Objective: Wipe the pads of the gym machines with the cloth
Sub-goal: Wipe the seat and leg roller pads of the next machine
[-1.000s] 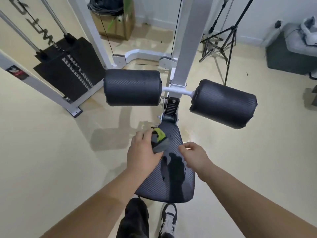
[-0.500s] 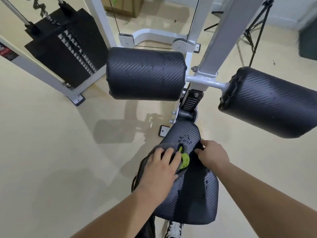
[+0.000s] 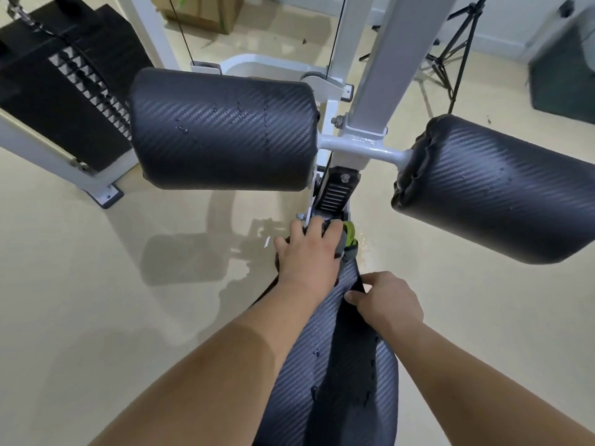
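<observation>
The left hand [image 3: 309, 252] presses a soft grey and green cloth [image 3: 347, 238] onto the far, thin end of the black ribbed seat [image 3: 322, 397], with its fingers curled over the cloth. The right hand [image 3: 386, 304] grips the seat's right edge. Past the seat are the fat, round left roll [image 3: 222, 130] and right roll [image 3: 502, 191], both speckled with small drops.

Glossy beige floor [image 3: 80, 284] throughout; we note shadows and pale reflections on it at centre left. Upper left: black stacked-plate weight stack [image 3: 58, 75], with a metal chain [image 3: 22, 17] above it. Top centre: brown cardboard box [image 3: 199, 11] standing on the floor, cut off by the frame edge. Upper right: black metal tripod stand [image 3: 450, 49], legs spread. Just right of it, a dark grey block-shaped item [image 3: 560, 82], blurred; we cannot identify it. White wall [image 3: 502, 17] behind both.
</observation>
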`<state>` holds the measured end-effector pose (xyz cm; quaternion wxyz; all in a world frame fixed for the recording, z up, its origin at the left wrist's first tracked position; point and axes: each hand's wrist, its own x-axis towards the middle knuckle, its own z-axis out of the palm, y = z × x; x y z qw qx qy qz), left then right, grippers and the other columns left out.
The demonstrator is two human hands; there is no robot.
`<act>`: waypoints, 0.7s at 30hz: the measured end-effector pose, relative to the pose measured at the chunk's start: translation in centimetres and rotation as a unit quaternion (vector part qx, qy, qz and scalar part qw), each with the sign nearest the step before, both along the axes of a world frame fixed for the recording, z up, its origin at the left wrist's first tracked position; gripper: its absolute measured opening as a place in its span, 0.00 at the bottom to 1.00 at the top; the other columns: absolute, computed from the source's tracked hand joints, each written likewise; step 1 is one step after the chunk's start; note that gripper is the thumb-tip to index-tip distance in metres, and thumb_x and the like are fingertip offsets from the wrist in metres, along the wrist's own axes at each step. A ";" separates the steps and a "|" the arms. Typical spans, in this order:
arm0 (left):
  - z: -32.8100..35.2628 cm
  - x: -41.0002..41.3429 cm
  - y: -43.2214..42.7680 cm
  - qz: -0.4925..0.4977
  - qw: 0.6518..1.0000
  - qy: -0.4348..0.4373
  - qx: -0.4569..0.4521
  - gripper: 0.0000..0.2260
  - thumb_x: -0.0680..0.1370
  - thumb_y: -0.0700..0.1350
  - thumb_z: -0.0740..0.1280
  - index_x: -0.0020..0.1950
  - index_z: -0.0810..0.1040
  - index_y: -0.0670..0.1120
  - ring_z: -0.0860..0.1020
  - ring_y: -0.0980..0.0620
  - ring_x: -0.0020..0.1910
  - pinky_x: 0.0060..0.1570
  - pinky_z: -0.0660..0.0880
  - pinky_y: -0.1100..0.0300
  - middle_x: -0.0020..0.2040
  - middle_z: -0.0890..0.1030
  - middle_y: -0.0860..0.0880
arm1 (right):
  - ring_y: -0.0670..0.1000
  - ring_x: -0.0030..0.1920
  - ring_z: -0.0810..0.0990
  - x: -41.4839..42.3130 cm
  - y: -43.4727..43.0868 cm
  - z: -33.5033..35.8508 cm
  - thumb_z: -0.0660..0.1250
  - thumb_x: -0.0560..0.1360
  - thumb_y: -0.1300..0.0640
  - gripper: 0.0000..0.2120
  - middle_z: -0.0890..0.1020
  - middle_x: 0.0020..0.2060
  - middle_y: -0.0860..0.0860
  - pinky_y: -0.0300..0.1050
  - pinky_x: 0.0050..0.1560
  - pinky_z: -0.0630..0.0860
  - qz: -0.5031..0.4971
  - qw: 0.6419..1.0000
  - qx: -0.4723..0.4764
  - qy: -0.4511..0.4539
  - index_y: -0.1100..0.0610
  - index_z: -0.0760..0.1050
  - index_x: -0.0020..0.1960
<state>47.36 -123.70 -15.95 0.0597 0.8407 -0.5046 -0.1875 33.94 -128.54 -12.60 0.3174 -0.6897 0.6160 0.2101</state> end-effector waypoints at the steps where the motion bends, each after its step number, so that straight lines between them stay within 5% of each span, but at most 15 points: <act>1: 0.2 -0.3 0.6 0.007 1.000 0.008 -0.006 0.30 0.80 0.54 0.67 0.80 0.59 0.56 0.65 0.41 0.68 0.59 0.68 0.43 0.75 0.65 0.50 | 0.54 0.48 0.82 -0.1 0.0 -0.1 0.73 0.77 0.46 0.13 0.81 0.44 0.48 0.47 0.49 0.80 0.004 1.000 0.004 0.003 0.45 0.83 0.60; 7: 2.2 -2.6 10.9 -0.114 0.991 0.063 -0.007 0.34 0.78 0.52 0.69 0.80 0.55 0.59 0.65 0.46 0.68 0.62 0.70 0.47 0.73 0.62 0.53 | 0.55 0.51 0.81 -0.3 -0.8 -0.2 0.69 0.80 0.46 0.14 0.82 0.50 0.50 0.45 0.49 0.76 0.043 0.998 0.047 0.004 0.44 0.80 0.65; 11: 1.8 0.4 11.3 -0.165 0.986 0.011 -0.015 0.34 0.76 0.54 0.71 0.77 0.58 0.63 0.69 0.44 0.64 0.55 0.71 0.45 0.70 0.67 0.52 | 0.56 0.60 0.81 -0.7 -0.7 -0.2 0.67 0.81 0.44 0.17 0.84 0.59 0.52 0.46 0.51 0.76 0.063 0.997 0.053 0.004 0.46 0.77 0.69; 15: 0.3 2.1 3.2 -0.093 0.995 -0.002 -0.022 0.28 0.81 0.54 0.67 0.76 0.57 0.63 0.66 0.43 0.66 0.57 0.71 0.42 0.70 0.66 0.50 | 0.55 0.53 0.81 -0.9 -0.9 -1.1 0.67 0.81 0.42 0.15 0.82 0.51 0.49 0.47 0.50 0.78 0.068 0.996 0.056 0.004 0.44 0.78 0.66; 21: -0.3 -0.5 -3.2 0.030 0.999 0.037 0.018 0.26 0.82 0.56 0.63 0.78 0.59 0.60 0.65 0.40 0.66 0.54 0.74 0.45 0.68 0.66 0.47 | 0.55 0.52 0.82 -0.9 -1.6 -1.7 0.67 0.81 0.43 0.15 0.83 0.51 0.50 0.51 0.55 0.82 0.059 0.995 0.083 -0.007 0.45 0.78 0.65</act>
